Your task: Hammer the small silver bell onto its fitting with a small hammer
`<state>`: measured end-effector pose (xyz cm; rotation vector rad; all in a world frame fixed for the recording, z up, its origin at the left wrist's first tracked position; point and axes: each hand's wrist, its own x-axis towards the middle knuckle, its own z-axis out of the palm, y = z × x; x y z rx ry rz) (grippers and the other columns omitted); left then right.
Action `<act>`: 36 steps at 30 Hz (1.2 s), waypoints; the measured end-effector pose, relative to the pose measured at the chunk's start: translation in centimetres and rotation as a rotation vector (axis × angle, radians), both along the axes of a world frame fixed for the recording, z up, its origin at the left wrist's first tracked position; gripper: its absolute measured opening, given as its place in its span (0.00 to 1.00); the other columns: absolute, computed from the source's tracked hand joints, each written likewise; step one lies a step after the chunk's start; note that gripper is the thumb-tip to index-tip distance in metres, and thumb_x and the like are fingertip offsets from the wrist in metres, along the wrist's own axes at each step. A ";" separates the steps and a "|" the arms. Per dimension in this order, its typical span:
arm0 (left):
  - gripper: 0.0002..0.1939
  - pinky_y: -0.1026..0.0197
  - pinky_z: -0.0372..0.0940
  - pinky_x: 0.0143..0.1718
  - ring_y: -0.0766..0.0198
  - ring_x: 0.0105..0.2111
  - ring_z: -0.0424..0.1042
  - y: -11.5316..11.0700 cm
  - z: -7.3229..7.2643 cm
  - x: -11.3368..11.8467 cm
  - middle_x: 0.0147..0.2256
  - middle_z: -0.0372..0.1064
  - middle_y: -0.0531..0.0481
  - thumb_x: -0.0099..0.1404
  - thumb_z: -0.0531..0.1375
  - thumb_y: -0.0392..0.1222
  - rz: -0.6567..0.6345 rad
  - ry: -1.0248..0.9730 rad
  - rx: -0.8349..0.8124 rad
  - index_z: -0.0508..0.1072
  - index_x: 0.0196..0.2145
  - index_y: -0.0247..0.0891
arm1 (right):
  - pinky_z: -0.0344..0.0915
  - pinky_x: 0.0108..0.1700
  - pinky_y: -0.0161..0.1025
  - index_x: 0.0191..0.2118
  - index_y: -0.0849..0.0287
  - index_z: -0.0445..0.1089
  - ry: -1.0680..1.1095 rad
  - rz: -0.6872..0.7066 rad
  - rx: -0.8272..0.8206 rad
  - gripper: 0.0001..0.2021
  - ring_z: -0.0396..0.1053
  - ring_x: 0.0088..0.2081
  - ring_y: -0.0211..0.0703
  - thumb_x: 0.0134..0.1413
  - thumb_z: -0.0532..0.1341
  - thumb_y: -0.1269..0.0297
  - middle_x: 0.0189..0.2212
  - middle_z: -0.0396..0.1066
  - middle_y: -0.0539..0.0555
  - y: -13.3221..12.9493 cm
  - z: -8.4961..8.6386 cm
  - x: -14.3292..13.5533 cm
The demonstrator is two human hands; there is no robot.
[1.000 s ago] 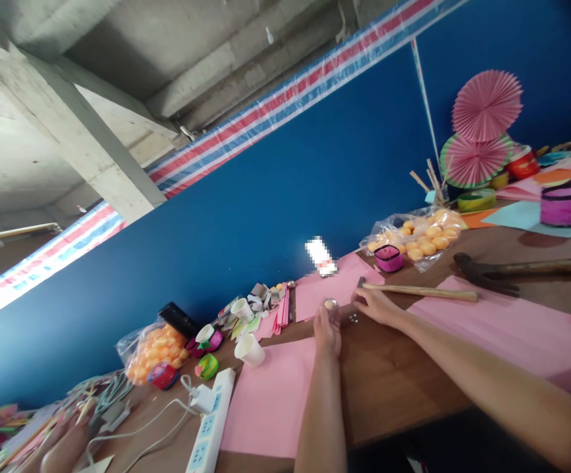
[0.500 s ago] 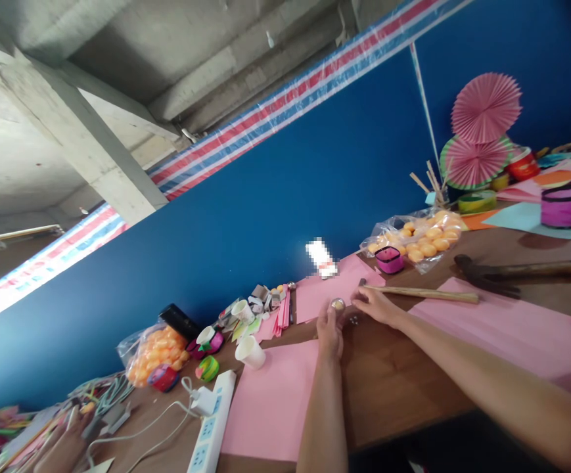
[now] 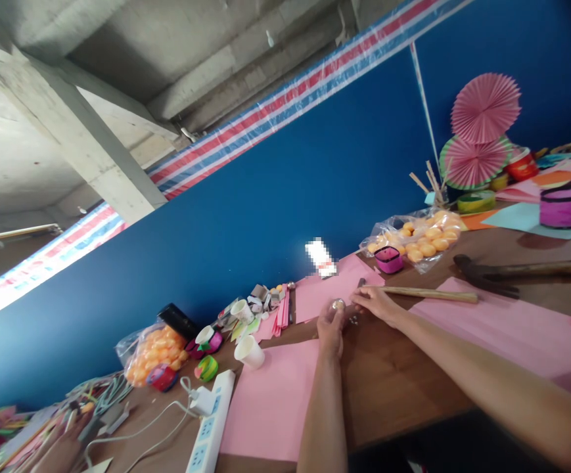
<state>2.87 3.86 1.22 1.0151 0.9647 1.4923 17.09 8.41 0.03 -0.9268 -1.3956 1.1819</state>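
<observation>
My left hand is closed around a small, round, shiny metallic object, too small to identify further. Just to its right, my right hand has its fingertips pinched together near that object; whatever they hold is too small to make out. Behind the right hand lies a hammer with a light wooden handle. Several tiny pale bits rest on the brown table between and below the hands.
Pink paper sheets lie left, right and beyond the hands. On the left are a white cup, a power strip and another person's hand. A bag of orange balls and a dark-headed hammer are on the right.
The fingers of my left hand have shifted slightly on the shiny object, with the thumb now over its front. My right hand stays almost in place.
</observation>
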 end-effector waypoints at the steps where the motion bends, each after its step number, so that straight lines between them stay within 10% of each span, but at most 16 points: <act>1: 0.17 0.48 0.59 0.49 0.52 0.50 0.62 0.0 0.0 0.0 0.41 0.72 0.55 0.52 0.62 0.44 0.008 0.000 -0.011 0.71 0.41 0.57 | 0.65 0.27 0.34 0.28 0.62 0.67 0.011 0.004 -0.008 0.15 0.67 0.26 0.38 0.45 0.59 0.53 0.24 0.70 0.52 -0.1 0.1 0.0; 36: 0.23 0.51 0.66 0.43 0.53 0.49 0.64 -0.2 -0.2 -0.1 0.38 0.72 0.63 0.49 0.62 0.46 0.126 0.571 0.031 0.68 0.45 0.58 | 0.53 0.22 0.31 0.28 0.61 0.66 -0.028 -0.022 0.039 0.10 0.57 0.20 0.32 0.42 0.59 0.58 0.17 0.61 0.46 -0.9 1.1 0.1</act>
